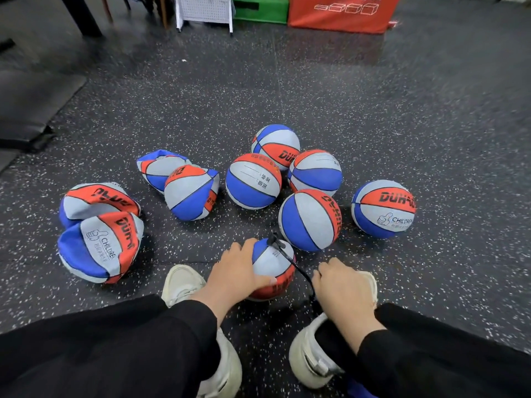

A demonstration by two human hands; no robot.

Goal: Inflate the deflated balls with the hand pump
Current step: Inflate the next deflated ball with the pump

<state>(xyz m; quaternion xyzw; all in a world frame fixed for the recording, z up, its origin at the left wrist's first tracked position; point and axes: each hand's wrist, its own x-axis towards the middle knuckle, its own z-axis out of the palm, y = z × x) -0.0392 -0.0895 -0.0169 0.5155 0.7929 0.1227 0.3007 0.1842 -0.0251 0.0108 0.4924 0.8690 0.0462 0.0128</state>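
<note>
A red, blue and grey ball (273, 262) sits on the floor between my feet. My left hand (234, 272) grips its left side. A black pump hose (290, 261) runs from the ball's top down to my right hand (343, 291), which is curled over the pump; the pump itself is hidden under that hand. Several flattened balls lie to the left, such as one (99, 248) near my left knee and another (191, 193) farther back. Several round, inflated balls (310, 221) stand behind and to the right.
The floor is dark speckled rubber. My white shoes (179, 282) flank the held ball. An orange box (342, 12), a green box (260, 8) and a white pegboard stand (204, 10) line the far edge. A black mat (31, 110) lies at the left.
</note>
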